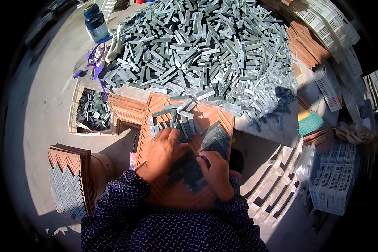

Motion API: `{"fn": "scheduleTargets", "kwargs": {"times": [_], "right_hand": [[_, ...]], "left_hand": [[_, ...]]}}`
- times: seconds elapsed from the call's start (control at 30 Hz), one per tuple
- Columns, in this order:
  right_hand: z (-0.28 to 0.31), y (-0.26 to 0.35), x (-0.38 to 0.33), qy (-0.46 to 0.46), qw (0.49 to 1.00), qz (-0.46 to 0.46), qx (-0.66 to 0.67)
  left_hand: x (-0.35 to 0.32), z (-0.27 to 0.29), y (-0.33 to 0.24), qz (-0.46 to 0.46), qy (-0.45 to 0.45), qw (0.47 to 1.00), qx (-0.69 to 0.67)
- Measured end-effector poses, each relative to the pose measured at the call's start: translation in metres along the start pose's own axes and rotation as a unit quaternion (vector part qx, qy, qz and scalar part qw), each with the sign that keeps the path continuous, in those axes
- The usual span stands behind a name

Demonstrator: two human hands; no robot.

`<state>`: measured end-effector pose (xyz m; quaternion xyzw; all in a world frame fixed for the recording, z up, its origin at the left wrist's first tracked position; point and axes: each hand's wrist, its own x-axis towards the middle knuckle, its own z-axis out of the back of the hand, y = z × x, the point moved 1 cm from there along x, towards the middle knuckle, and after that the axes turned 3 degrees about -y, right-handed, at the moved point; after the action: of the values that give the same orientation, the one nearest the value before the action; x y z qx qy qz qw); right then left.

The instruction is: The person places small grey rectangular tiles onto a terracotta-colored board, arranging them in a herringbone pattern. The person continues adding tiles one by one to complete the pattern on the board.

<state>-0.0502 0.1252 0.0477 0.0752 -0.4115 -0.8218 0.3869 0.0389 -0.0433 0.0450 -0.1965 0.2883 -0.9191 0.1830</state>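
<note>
while both hands [189,159] press grey strips [185,170], the orange tray [155,107] lies flat.

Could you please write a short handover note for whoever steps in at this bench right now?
Left hand rests flat on the grey strips on the orange herringbone tray. Right hand presses a strip into the laid patch.
Done: a middle band of the tray is filled.
Left: the bare grooves around it.
Supply: big strip pile ahead; filled trays stacked at left.
</note>
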Motion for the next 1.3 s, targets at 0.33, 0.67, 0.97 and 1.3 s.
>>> {"fn": "scheduleTargets", "kwargs": {"times": [0.33,0.67,0.97,1.3], "right_hand": [[0.026,-0.003,-0.029,-0.022,0.993,-0.091,0.069],[0.03,-0.007,-0.029,-0.027,0.994,-0.075,0.077],[0.033,-0.004,-0.032,-0.027,0.995,-0.069,0.073],[0.033,-0.004,-0.034,-0.029,0.996,-0.054,0.057]], "left_hand": [[-0.001,-0.011,0.021,-0.011,-0.079,0.997,0.002],[-0.071,0.002,0.007,0.084,0.013,0.993,-0.083],[-0.062,-0.009,0.005,0.053,-0.004,0.996,-0.068],[-0.01,-0.013,-0.001,0.076,0.002,0.997,-0.031]]}}
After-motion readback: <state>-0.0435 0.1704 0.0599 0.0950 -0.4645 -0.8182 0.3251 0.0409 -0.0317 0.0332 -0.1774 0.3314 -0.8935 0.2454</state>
